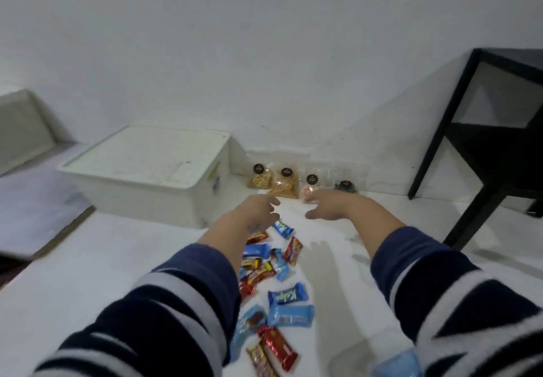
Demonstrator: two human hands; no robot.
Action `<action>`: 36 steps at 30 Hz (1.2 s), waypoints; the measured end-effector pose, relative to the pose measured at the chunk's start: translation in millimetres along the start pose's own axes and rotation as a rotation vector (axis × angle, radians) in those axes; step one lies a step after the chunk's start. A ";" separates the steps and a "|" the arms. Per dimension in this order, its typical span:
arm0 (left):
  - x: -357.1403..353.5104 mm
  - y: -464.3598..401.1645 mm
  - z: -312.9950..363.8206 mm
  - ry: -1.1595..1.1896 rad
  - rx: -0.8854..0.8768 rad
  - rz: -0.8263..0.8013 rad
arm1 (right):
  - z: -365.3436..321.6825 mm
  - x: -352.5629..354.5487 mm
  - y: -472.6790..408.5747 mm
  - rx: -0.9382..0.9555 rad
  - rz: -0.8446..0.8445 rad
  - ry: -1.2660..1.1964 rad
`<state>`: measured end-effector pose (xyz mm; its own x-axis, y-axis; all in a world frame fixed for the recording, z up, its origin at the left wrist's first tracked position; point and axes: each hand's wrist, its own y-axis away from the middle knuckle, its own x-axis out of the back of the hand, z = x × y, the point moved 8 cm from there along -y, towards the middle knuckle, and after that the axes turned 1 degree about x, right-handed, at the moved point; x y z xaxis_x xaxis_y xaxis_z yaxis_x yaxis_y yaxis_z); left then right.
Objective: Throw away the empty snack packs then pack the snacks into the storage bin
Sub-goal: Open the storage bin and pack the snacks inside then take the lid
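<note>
Above scattered snack bars (286,297), both hands (293,209) stretch out, fingers relaxed.

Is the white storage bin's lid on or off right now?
On. The flat white lid covers the storage bin fully; no opening shows.

White floor (117,259) bears bin (147,171), snack packs (279,259).
</note>
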<state>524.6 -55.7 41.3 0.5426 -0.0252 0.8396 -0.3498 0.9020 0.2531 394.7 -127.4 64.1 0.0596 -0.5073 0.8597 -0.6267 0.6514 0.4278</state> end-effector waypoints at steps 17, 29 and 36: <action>130.7 141.8 -223.6 -0.034 0.140 0.159 | -229.2 -52.6 23.3 0.091 0.015 -0.026; 223.0 96.9 -318.3 -0.103 0.051 0.243 | -283.5 -64.3 -25.2 -0.034 0.096 -0.119; 266.0 8.4 -361.0 -0.089 0.093 0.364 | -257.4 -29.6 -103.6 -0.102 0.180 -0.229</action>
<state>941.7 100.8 93.3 0.3026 0.2486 0.9201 -0.5777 0.8157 -0.0303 657.8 -34.7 66.1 -0.2292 -0.4852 0.8438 -0.5290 0.7898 0.3105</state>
